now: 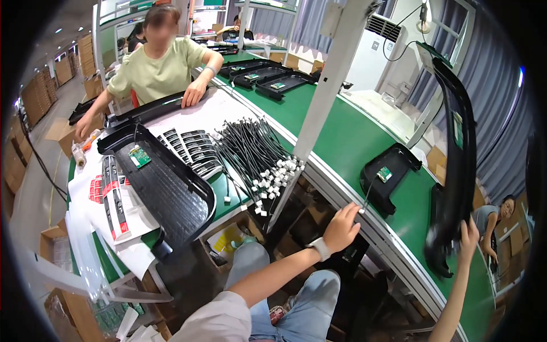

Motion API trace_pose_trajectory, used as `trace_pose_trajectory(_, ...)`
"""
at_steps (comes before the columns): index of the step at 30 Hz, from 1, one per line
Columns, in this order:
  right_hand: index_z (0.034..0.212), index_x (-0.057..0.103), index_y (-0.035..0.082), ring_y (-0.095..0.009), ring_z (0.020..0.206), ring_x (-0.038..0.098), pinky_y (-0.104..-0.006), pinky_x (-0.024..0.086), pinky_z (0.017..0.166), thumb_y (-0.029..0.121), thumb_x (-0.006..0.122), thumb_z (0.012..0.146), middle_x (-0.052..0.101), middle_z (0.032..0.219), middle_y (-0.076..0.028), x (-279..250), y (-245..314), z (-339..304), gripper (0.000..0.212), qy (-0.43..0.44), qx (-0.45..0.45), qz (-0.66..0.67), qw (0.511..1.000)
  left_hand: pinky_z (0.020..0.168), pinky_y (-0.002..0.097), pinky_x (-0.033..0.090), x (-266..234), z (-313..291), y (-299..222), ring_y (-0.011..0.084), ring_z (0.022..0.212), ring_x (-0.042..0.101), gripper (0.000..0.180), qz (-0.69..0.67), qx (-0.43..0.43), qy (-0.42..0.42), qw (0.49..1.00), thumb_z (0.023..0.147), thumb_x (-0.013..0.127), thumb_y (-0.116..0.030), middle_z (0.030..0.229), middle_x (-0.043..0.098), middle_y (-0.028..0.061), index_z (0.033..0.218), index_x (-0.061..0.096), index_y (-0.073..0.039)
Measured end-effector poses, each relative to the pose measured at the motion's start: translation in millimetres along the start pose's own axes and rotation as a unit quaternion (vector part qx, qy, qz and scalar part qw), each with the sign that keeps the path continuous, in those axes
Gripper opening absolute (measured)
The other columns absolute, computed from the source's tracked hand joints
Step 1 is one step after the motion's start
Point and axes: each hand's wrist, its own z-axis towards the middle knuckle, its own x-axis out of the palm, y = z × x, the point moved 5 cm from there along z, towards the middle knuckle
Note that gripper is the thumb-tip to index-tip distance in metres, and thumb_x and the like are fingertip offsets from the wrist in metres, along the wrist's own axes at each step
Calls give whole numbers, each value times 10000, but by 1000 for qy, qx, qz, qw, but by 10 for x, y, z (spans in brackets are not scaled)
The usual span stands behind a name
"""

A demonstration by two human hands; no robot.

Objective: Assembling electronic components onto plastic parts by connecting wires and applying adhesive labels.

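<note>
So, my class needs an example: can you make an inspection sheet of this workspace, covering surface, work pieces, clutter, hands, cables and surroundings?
Surface: long green worktop with a metal edge.
Work pieces: one black housing raised, lower end blurred; a smaller black housing lies on the worktop, a green circuit board inside.
Clutter: label strips on the side table, beside a long open housing.
Hands: right hand grips the raised housing; left hand is at the worktop's edge, its grip unclear.
Cables: heap of black cables with white plugs.
Surroundings: co-worker in pale green, grey curtains.
</note>
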Motion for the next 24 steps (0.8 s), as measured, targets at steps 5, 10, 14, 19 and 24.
trace_pose_trajectory(5, 971, 562, -119, -98, 736, 433, -258, 367, 652, 90, 608, 914, 491, 780, -19, -1370, -524, -1815, 222, -6, 115, -155, 981, 1011, 326, 417, -429, -557, -327, 221, 1221, 539, 464, -407, -225, 54, 884, 978, 538, -428, 1265, 594, 116, 1173, 582, -9)
trace_pose_trajectory(10, 969, 712, -28, -160, 617, 587, -253, 433, 607, -4, 674, 709, 654, 706, -115, -682, 31, -2699, 263, 101, 62, -96, 988, 1080, 387, 395, -1231, -1382, -528, 264, 1313, 487, 1044, -686, -380, 120, 609, 842, 298, -832, 1449, 469, 175, 1477, 320, -3)
trace_pose_trajectory(14, 954, 726, -1, -252, 701, 704, -283, 503, 631, -17, 675, 735, 682, 789, -204, 429, 279, -2695, 226, 316, 83, 31, 945, 1050, 326, 393, -1953, -1962, -584, 167, 1201, 527, 856, -392, -308, 287, 818, 903, 449, -669, 1355, 535, 86, 1472, 369, -34)
trace_pose_trajectory(19, 981, 741, 68, -310, 810, 695, -350, 544, 726, 53, 698, 770, 716, 897, -153, 1772, 138, -2653, 216, 445, -39, 1, 895, 928, 274, 452, -2368, -2960, 3, 110, 1006, 592, 328, -69, -381, 180, 904, 916, 596, -95, 1062, 688, 52, 1231, 634, -13)
trace_pose_trajectory(24, 923, 735, 95, -319, 770, 663, -400, 534, 672, 123, 663, 805, 694, 829, -117, 2806, 1422, -1750, 141, 348, -164, 81, 920, 855, 287, 504, -2416, -3531, 368, 138, 923, 646, 281, -76, -449, 56, 889, 841, 627, -22, 989, 712, 82, 1115, 693, -23)
